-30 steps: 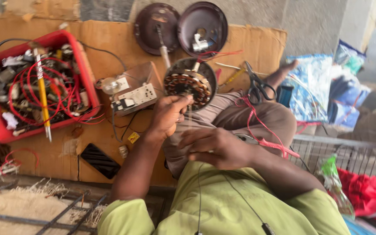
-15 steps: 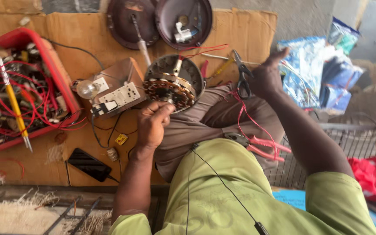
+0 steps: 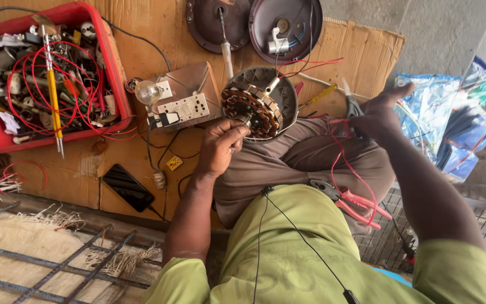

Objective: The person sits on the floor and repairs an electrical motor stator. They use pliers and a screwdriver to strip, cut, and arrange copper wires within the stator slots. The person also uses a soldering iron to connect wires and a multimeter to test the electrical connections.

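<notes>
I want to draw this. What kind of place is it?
Probably a small repair spot for fans, on the ground. A left hand holds a wound motor, beside a red tray of wires and tools, all on cardboard.

— Where's your left hand (image 3: 220, 147)?

— On the fan motor (image 3: 260, 106) resting on your knee: your fingertips pinch its centre, beside the copper windings.

— And your right hand (image 3: 379, 112)?

— Reaching out to the right, fingers closed over the scissors (image 3: 351, 105), with red wires (image 3: 349, 163) trailing under your palm across your thigh.

— What's in your lap?

— Red-handled pliers (image 3: 349, 200), lying against your green shirt.

— And farther out?

— A switch board with a bulb (image 3: 176, 102) left of the motor, a red tray (image 3: 118, 79) of wires and parts beyond it, two dark round covers (image 3: 254, 22) on the cardboard above, a black phone (image 3: 128, 187) near your left forearm.
</notes>
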